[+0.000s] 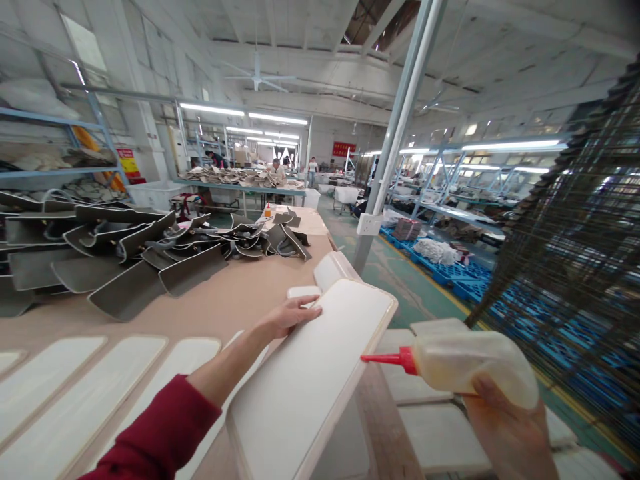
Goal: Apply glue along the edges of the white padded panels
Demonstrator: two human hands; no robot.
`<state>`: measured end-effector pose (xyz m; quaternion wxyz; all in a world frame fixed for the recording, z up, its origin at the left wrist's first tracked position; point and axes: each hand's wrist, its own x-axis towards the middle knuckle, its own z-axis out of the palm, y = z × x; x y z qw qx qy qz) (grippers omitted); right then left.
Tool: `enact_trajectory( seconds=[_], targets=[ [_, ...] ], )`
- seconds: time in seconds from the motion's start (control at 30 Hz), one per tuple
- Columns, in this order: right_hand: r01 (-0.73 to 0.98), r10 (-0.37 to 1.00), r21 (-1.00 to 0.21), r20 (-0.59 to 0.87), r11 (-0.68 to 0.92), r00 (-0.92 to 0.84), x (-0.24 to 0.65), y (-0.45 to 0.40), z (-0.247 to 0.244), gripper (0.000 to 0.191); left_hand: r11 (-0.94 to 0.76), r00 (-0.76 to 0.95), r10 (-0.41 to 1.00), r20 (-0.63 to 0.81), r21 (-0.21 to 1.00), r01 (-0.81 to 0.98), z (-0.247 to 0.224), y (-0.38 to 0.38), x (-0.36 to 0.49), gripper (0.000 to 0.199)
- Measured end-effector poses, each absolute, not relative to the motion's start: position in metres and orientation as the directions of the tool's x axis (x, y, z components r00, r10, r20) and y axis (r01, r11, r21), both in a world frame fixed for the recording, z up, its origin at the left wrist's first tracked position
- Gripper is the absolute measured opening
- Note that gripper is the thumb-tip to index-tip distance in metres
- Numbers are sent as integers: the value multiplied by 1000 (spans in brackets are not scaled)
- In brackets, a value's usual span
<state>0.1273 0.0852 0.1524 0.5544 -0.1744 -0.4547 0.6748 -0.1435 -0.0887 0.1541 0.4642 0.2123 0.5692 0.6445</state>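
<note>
A white panel (320, 373) with rounded corners and a pale rim lies at a slant in front of me, over the table's edge. My left hand (295, 315) grips its left edge, fingers over the top face; the thumb's hold is partly hidden. At the right, my right hand (510, 427) is wrapped round a translucent squeeze bottle (470, 363) of yellowish liquid. Its red nozzle (387, 359) points left, with the tip at the panel's right edge. A shiny yellowish line runs along the rim near the upper right corner.
More white panels (120, 373) lie in a row on the brown table (240, 287), others (440, 433) are stacked at lower right. Dark grey curved pieces (135, 280) pile up at left. A metal post (395, 133) and a dark wire rack (565, 220) stand right. People (313, 170) are far back.
</note>
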Motion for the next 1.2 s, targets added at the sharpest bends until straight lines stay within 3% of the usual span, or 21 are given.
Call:
enact_trajectory(
  seconds=[0.23,0.63,0.8,0.93,1.1,1.2],
  targets=[
    [-577,913,-816,260,34,-314,130,76,154,56,72,-481,847,-229,944,-322,155,-81,-145,93],
    [-537,924,-842,173,-40,-340,139,65,157,46,64,-451,870,-199,953,-297,160,-69,-150,86],
    [-531,896,-846,198,-48,-397,145,71,145,43,88,-433,872,-228,944,-319,160,-65,-153,80],
    [-514,903,-855,165,-70,-398,147,62,147,53,96,-425,874,-237,940,-326,158,-64,-155,75],
    [-459,925,-881,72,-116,-373,152,50,149,66,121,-441,853,-279,928,-353,158,-60,-157,83],
    [-448,893,-891,135,-80,-428,156,53,140,63,137,-457,838,-299,925,-355,159,-56,-157,90]
  ],
)
